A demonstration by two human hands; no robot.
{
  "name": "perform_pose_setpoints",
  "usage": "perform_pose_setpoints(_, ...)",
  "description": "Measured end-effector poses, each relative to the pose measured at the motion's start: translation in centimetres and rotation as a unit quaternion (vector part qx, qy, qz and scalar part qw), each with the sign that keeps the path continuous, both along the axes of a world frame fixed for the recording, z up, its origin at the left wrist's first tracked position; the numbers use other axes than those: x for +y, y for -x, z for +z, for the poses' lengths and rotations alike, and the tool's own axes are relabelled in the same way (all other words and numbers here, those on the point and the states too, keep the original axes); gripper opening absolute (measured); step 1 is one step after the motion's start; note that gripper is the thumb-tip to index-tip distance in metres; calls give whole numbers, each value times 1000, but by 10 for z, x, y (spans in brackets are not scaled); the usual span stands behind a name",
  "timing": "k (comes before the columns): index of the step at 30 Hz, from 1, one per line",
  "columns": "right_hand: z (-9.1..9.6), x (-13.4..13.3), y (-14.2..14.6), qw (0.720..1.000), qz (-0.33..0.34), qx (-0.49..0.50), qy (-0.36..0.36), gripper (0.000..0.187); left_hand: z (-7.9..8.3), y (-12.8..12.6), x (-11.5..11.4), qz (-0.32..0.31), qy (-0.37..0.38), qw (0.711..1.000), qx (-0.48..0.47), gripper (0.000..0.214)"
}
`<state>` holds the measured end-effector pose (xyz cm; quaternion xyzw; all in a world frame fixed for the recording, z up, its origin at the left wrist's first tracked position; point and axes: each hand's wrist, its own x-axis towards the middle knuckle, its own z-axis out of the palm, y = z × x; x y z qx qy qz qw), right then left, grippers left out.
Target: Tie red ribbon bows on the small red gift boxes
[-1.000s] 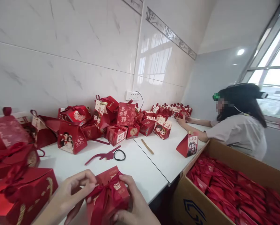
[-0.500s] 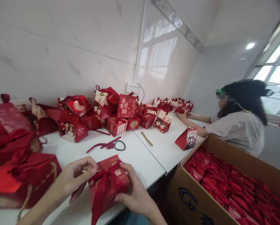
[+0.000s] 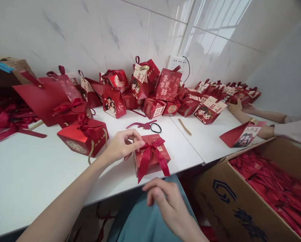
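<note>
A small red gift box (image 3: 154,157) tied with a red ribbon bow (image 3: 150,152) sits near the front edge of the white table (image 3: 34,174). My left hand (image 3: 122,145) touches the box's left top edge, fingers pinched at the ribbon. My right hand (image 3: 165,198) hovers below the table edge, just under the box's hanging ribbon tails, fingers curled loosely and holding nothing.
Several red gift boxes (image 3: 140,89) are piled along the tiled wall, one (image 3: 83,136) close on my left. A black hair band (image 3: 155,127) and loose ribbon (image 3: 141,125) lie behind the box. A cardboard carton (image 3: 241,201) of red packets stands right. Another person's arms (image 3: 258,117) rest on the table.
My right hand has let go of the box and dropped below the table edge. The box now rests on the table with the bow tied. The view has swung left and down.
</note>
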<state>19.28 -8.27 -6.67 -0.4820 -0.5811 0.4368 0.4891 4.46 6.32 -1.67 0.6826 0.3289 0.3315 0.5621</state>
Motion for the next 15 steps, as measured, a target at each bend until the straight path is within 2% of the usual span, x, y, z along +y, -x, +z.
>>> perform_pose_setpoints(2,2,10,17,996,33,11,82,44,1,-1,-1,9,-11,1000,1,22)
perform_pose_setpoints(5,7,26,35,987,15,98,125,54,1,-1,-2,9,-17,1000,2,20)
perform_pose_setpoints(10,12,27,38,985,-11,142,102,55,1,-1,-2,8,-8,1000,-4,22)
perform_pose_setpoints(15,4,20,23,989,12,121,88,48,2,-1,-2,8,-3,1000,-6,22)
